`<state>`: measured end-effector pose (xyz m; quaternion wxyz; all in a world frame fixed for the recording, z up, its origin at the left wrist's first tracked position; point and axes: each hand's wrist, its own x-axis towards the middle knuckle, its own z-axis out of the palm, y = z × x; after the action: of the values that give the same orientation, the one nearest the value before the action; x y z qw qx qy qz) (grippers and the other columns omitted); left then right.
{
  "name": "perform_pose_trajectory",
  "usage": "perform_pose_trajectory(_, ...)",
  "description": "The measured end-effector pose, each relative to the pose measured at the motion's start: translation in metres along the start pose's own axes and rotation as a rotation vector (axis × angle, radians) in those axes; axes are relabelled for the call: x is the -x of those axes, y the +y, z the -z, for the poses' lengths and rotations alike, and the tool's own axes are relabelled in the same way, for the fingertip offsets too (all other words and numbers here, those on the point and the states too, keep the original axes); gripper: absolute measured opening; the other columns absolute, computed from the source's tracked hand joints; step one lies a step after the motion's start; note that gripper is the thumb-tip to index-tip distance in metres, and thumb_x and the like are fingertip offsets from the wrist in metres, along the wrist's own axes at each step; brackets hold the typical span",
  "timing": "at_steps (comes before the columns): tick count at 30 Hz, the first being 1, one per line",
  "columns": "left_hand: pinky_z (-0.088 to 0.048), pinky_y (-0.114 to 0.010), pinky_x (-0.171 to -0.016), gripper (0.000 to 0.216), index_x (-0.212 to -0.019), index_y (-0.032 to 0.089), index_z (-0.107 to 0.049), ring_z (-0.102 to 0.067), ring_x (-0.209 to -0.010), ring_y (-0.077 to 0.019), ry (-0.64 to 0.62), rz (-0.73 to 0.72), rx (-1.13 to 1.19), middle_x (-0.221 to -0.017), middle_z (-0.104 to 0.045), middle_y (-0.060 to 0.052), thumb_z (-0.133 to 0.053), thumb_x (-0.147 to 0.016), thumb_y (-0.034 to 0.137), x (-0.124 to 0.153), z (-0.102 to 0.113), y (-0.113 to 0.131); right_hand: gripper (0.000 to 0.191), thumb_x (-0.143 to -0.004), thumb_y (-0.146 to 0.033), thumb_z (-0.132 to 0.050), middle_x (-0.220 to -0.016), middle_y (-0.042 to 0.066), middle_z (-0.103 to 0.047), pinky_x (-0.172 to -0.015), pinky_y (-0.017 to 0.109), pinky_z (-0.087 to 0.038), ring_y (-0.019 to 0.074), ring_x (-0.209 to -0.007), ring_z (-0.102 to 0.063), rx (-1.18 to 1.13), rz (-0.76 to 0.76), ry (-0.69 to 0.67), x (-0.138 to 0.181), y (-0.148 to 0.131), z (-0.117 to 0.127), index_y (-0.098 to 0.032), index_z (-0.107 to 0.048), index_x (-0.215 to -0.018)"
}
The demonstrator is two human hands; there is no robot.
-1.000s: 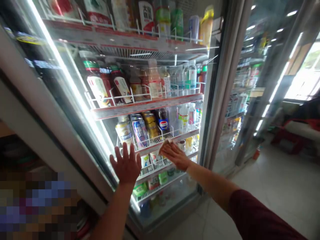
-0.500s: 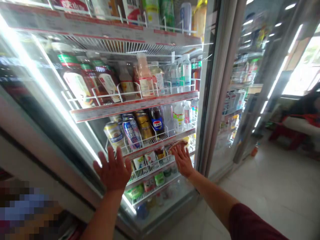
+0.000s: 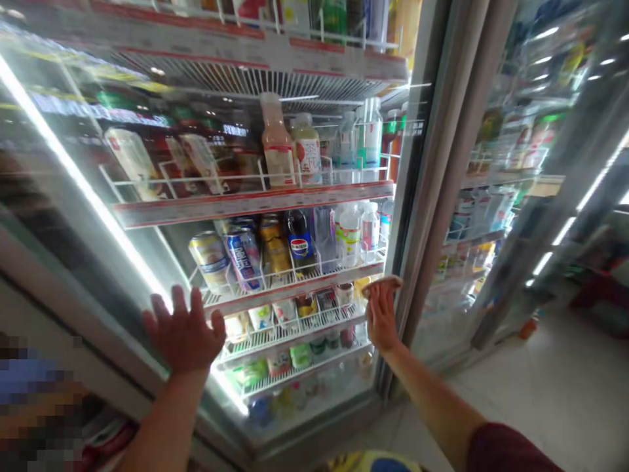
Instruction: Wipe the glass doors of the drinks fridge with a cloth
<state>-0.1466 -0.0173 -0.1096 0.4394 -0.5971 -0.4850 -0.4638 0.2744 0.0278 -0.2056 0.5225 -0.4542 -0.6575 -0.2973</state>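
Note:
My left hand lies flat with spread fingers on the glass door of a lit drinks fridge, near its lower left edge. My right hand presses a small tan cloth flat against the same glass, close to the door's right frame. Behind the glass, wire shelves hold bottles and cans, among them a dark cola bottle.
A second glass-door fridge stands to the right with more goods inside. Pale tiled floor spreads at the lower right. A bright light strip runs along the fridge's left side. A blurred-out patch sits at the lower left.
My right hand has slid the cloth rightward across the glass to the door's right frame. My left hand stays flat on the glass, now lower left in view as the view shifts.

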Motion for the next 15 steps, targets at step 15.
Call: perform_pose_trajectory(15,-0.014,-0.070,-0.125,0.074,-0.160,0.018,-0.034,-0.014,-0.159,-0.0382,-0.008,0.000,-0.021,-0.163,-0.036,-0.020,-0.058,-0.091,0.035,0.006,-0.001,-0.002,0.070,-0.097,-0.012,-0.050,-0.163,0.007,-0.043,-0.127,0.051,-0.032,0.0267,-0.159,-0.021,-0.153,0.260,-0.055,-0.030,-0.031,0.003,-0.027,-0.029,-0.162)
